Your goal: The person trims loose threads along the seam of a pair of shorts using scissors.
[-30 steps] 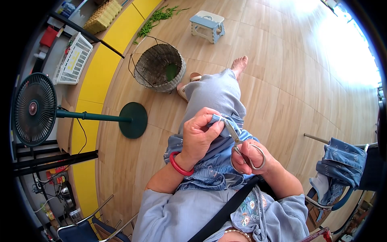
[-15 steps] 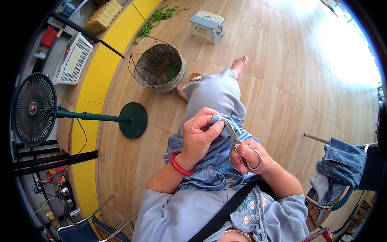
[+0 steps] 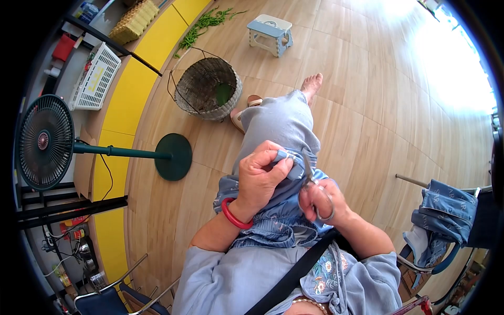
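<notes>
Over my lap lies a blue printed denim-like garment (image 3: 278, 218) with a gathered edge. My left hand (image 3: 261, 176), a red bangle at its wrist, pinches a folded part of this cloth between thumb and fingers. In my right hand (image 3: 325, 199) is a pair of metal scissors (image 3: 308, 170), fingers through the handle loops. The blades point up and away from me, just right of the pinched fold and apart from it. Whether the blades are parted is hard to make out.
A woven basket (image 3: 208, 89) with a green leaf stands ahead, near green vegetables (image 3: 205, 26) and a folding stool (image 3: 270, 34). A fan (image 3: 44, 142) on a round base (image 3: 174, 156) is at the left. Blue printed cloth (image 3: 446, 210) lies over a chair at the right.
The scissors have drawn back from the pinched cloth, to the right and slightly towards me. My left hand keeps its pinch in nearly the same place.
</notes>
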Available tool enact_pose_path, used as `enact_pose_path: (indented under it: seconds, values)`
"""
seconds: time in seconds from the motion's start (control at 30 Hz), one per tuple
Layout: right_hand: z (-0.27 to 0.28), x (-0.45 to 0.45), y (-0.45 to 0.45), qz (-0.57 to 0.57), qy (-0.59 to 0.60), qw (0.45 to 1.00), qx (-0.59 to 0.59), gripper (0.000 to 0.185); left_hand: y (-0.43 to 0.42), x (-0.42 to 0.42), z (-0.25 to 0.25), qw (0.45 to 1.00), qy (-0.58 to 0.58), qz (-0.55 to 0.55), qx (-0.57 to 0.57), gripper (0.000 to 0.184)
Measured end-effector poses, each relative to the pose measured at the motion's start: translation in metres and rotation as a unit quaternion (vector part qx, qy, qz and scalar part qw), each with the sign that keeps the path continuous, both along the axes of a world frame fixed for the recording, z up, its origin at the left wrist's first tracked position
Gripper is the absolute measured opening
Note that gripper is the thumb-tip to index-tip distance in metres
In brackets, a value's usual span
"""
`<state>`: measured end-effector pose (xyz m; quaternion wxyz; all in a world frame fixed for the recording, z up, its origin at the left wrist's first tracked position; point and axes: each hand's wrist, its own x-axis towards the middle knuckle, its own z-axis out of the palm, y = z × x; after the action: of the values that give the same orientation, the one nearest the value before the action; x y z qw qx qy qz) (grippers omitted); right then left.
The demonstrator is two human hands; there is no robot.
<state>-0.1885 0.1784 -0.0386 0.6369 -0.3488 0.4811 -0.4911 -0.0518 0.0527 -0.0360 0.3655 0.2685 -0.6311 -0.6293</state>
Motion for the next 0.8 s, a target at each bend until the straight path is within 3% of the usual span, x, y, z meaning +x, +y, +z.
enact_pose_path:
  seconds: [0.03,0.07,0.13,0.2,0.27,0.4,0.8]
  values:
    - [-0.002,-0.002,-0.001,-0.034,0.018,0.998,-0.039,0.051,0.0,0.0,0.0,1.0,0.0,0.0,0.0,0.004]
    - [0.0,-0.003,-0.002,-0.112,-0.014,0.993,0.012,0.054,0.001,0.001,-0.001,1.0,-0.002,0.002,-0.001,0.004]
    - [0.006,-0.011,-0.004,-0.161,-0.135,0.978,-0.004,0.054,0.001,0.001,-0.002,1.0,-0.005,0.005,-0.002,0.003]
    - [0.014,-0.012,-0.001,-0.151,-0.147,0.978,-0.006,0.055,0.0,0.001,-0.002,1.0,-0.009,0.002,-0.015,0.004]
    - [0.015,-0.008,0.002,-0.052,-0.154,0.987,0.015,0.06,0.0,0.0,-0.003,1.0,-0.002,0.007,0.005,0.004]
    - [0.014,-0.008,0.005,0.031,-0.199,0.979,0.033,0.058,0.002,-0.002,-0.003,1.0,0.013,0.011,0.019,0.003]
    - [0.008,-0.003,0.002,0.071,-0.221,0.972,0.039,0.057,0.001,-0.001,-0.003,1.0,0.008,0.0,0.016,0.005]
